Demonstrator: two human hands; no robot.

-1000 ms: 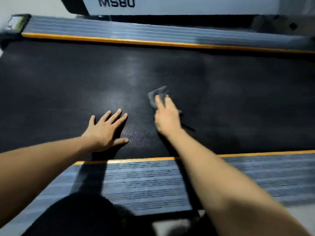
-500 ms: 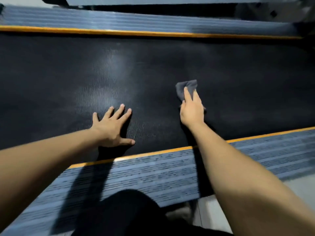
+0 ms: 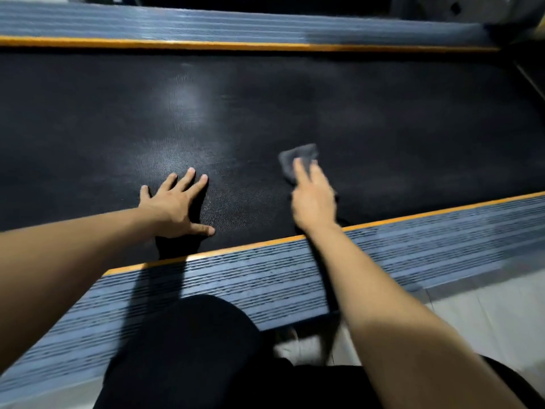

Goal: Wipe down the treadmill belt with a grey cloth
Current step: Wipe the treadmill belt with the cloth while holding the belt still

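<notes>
The black textured treadmill belt (image 3: 295, 107) fills the middle of the view. A small grey cloth (image 3: 300, 156) lies on it right of centre, pressed flat under the fingers of my right hand (image 3: 312, 199); most of the cloth is hidden beneath the hand, and the hand is blurred. My left hand (image 3: 174, 205) rests flat on the belt with fingers spread, a little left of the cloth, holding nothing.
A grey ribbed side rail with an orange edge strip (image 3: 413, 249) runs along the near side of the belt, and another (image 3: 236, 25) along the far side. My dark-clothed knee (image 3: 188, 349) is below the near rail. Pale floor (image 3: 486, 314) shows at the lower right.
My right hand has slid the cloth rightward across the belt, then back slightly toward the near rail. The left hand stays planted flat. The camera view has shifted downward.
</notes>
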